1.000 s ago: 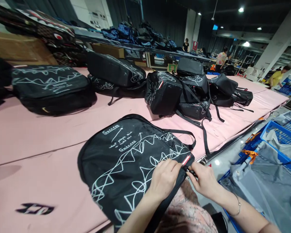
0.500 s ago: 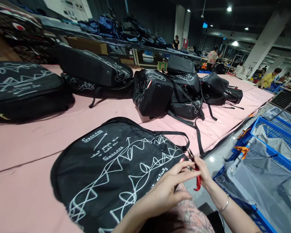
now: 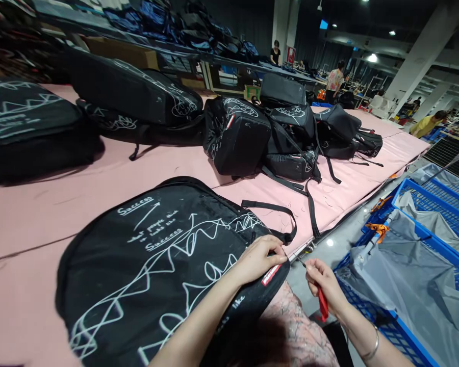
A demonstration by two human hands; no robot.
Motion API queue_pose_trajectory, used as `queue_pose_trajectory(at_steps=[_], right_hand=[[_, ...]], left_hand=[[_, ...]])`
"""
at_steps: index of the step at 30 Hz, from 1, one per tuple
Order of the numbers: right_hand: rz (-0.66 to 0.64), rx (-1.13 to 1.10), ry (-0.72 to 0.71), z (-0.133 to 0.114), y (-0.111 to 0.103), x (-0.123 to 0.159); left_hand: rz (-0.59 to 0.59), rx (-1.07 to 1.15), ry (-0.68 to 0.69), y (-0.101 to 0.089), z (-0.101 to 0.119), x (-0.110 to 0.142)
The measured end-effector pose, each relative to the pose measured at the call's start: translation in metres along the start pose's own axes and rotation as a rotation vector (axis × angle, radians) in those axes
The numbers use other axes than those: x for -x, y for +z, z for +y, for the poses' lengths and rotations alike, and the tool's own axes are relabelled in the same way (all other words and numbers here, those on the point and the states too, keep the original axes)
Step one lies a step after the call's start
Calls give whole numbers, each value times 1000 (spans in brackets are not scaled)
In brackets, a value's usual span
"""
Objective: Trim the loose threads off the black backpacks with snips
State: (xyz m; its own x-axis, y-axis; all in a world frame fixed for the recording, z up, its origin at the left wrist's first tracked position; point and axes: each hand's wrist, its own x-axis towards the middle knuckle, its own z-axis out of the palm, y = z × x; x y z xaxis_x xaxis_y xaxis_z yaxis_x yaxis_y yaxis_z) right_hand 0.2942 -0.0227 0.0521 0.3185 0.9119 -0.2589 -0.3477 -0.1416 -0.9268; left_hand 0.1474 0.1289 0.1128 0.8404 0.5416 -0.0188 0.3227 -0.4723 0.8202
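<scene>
Counts: two own hands; one black backpack (image 3: 149, 265) being worked on, lying on the pink table (image 3: 19, 214) at 7–8 o'clock. At least eight other backpacks (image 3: 239, 135) in a row from 9 round past 12 to 2 o'clock; overlaps hide the exact count. At least two blue crates (image 3: 447, 201) at 3–4 o'clock, the front one with grey lining (image 3: 398, 270). Three other people (image 3: 334, 81) plain to see, far off, 1–3 o'clock.

Left hand (image 3: 260, 259), 5 o'clock: rests on the backpack's corner, fingers bent, thumb near the fingertips; can't tell if anything is pinched. Right hand (image 3: 324, 283), 4 o'clock: fingers closed round a thin small tool (image 3: 300, 261), tip towards the left hand, red strip (image 3: 322, 305) hanging below. Bracelet (image 3: 373, 344) on that wrist.

Edges/room: table edge runs from 5 up towards 3 o'clock, strip of floor between it and crates. Bare pink at 8–9 o'clock, narrower strip at centre.

Backpack: flat, printed face up, rounded end towards 9 o'clock. White scribbled lines, "Success" twice, two arrows. Red label (image 3: 271, 275) just beside left hand; strap (image 3: 270, 206) looped out at 4 o'clock.
</scene>
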Motion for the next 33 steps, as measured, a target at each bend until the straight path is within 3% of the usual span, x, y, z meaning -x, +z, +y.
queue_pose_trajectory(at_steps=[8, 14, 22, 28, 31, 33], right_hand=[[-15, 254, -45, -17, 12, 13], [-4, 695, -225, -37, 22, 5], [-30, 942, -311, -53, 31, -10], [-11, 777, -327, -38, 23, -17], [21, 630, -345, -26, 11, -26], [27, 544, -347, -17, 7, -32]], left_hand=[[122, 118, -77, 9, -4, -2], [121, 100, -77, 7, 0, -2], [81, -33, -40, 5, -4, -4], [155, -22, -19, 4, -6, -10], [227, -3, 66, 7, 18, 9], [176, -23, 160, 15, 39, 32]])
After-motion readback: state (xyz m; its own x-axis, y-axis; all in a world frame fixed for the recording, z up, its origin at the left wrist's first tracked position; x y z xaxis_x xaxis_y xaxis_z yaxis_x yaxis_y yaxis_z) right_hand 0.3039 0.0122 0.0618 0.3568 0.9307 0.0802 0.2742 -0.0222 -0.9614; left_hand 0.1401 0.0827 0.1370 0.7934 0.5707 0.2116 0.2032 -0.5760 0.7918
